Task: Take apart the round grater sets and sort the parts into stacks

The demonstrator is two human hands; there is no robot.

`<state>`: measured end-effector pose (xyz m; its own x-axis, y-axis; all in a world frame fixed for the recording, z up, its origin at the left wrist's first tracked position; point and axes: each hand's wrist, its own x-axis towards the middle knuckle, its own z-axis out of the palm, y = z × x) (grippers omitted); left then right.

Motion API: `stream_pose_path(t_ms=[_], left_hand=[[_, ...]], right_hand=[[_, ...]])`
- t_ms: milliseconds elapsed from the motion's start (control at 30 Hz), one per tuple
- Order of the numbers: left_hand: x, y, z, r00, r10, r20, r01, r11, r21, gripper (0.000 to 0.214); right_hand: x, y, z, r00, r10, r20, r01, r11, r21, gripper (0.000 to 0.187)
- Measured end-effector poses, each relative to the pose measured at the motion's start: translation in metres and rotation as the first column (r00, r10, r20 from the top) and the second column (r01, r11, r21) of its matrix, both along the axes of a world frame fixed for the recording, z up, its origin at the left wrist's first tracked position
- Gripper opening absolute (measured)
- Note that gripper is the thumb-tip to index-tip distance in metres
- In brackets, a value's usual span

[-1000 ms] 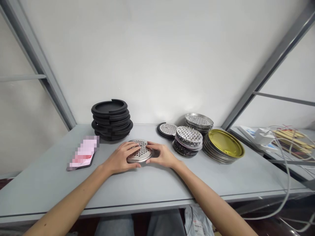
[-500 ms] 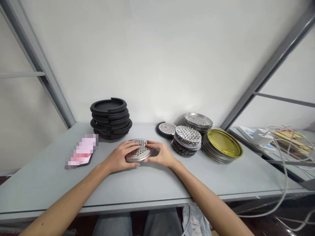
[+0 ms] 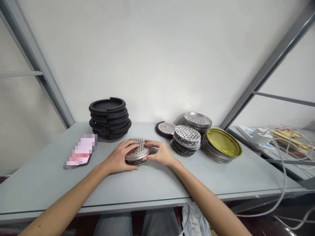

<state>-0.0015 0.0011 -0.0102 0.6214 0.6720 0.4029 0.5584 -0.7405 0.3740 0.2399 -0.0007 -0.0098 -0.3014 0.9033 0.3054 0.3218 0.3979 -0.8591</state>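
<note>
A perforated metal disc (image 3: 142, 150) sits mid-table (image 3: 147, 188) (a darker layer shows beneath its front rim). The left hand (image 3: 119, 158) cups its left side, fingers across the top; the right hand (image 3: 161, 154) pinches its right edge. Spiked grater discs (image 3: 187, 133) and gold lids (image 3: 223, 142) stand rightward; black trays (image 3: 108, 121) and 1 phone (image 3: 82, 150), leftward.

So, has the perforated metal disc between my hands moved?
Yes, up: the disc has risen slightly at its near rim from the table, with a dark layer showing beneath.
</note>
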Motion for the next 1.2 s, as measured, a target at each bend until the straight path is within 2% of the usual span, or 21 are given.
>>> stream_pose_path(t_ms=[100, 200, 367, 467, 600, 733, 833, 900, 967, 1033, 1067, 1133, 1200], left_hand=[[-0.001, 0.000, 0.002, 0.999, -0.012, 0.045, 0.014, 0.999, -0.035, 0.086], [-0.001, 0.001, 0.002, 0.992, 0.006, 0.127, 0.003, 0.998, -0.069, 0.058], [-0.004, 0.007, -0.002, 0.974, -0.018, 0.227, 0.040, 0.995, -0.092, 0.037], [-0.007, 0.011, -0.004, 0.971, -0.030, 0.239, 0.052, 0.995, -0.083, 0.034], [-0.007, 0.012, -0.006, 0.971, -0.019, 0.237, 0.036, 0.997, -0.067, 0.040], [-0.004, 0.007, -0.003, 0.962, 0.040, 0.271, -0.034, 0.999, -0.024, 0.049], [-0.001, 0.002, 0.003, 0.939, 0.095, 0.330, -0.108, 0.994, 0.023, 0.072], [-0.001, 0.000, 0.006, 0.911, 0.123, 0.395, -0.153, 0.987, 0.044, 0.091], [-0.001, -0.001, 0.006, 0.883, 0.152, 0.445, -0.190, 0.981, 0.043, 0.096], [-0.001, 0.000, 0.004, 0.884, 0.172, 0.435, -0.200, 0.980, 0.020, 0.087], [-0.001, 0.000, 0.002, 0.897, 0.169, 0.409, -0.189, 0.982, 0.007, 0.080], [-0.001, 0.000, 0.000, 0.929, 0.143, 0.342, -0.147, 0.989, -0.014, 0.068], [-0.001, 0.000, -0.002, 0.949, 0.126, 0.289, -0.124, 0.992, -0.023, 0.058]], right_hand=[[-0.001, -0.002, 0.003, 0.999, -0.021, -0.042, 0.024, 0.998, 0.064, 0.059], [-0.001, -0.003, 0.006, 0.997, -0.034, -0.069, 0.042, 0.991, 0.127, 0.054], [0.006, -0.001, 0.002, 0.997, 0.006, 0.076, -0.030, 0.946, 0.322, 0.055], [0.009, 0.003, -0.005, 0.984, -0.069, 0.167, -0.004, 0.915, 0.403, 0.040], [0.008, 0.011, -0.013, 0.931, -0.241, 0.272, 0.090, 0.877, 0.471, 0.034], [0.005, 0.014, -0.011, 0.924, -0.285, 0.255, 0.113, 0.841, 0.530, 0.032], [0.011, 0.010, 0.002, 0.930, -0.323, 0.175, 0.163, 0.789, 0.592, 0.029], [0.023, 0.005, 0.019, 0.906, -0.410, 0.103, 0.258, 0.729, 0.635, 0.025], [0.042, 0.003, 0.041, 0.827, -0.562, -0.008, 0.429, 0.623, 0.654, 0.023], [0.068, 0.005, 0.064, 0.706, -0.696, -0.130, 0.610, 0.503, 0.613, 0.023], [0.083, 0.008, 0.074, 0.657, -0.733, -0.176, 0.672, 0.464, 0.577, 0.023], [0.114, 0.019, 0.091, 0.602, -0.763, -0.235, 0.754, 0.446, 0.482, 0.022], [0.145, 0.032, 0.100, 0.576, -0.769, -0.277, 0.806, 0.477, 0.350, 0.022]])
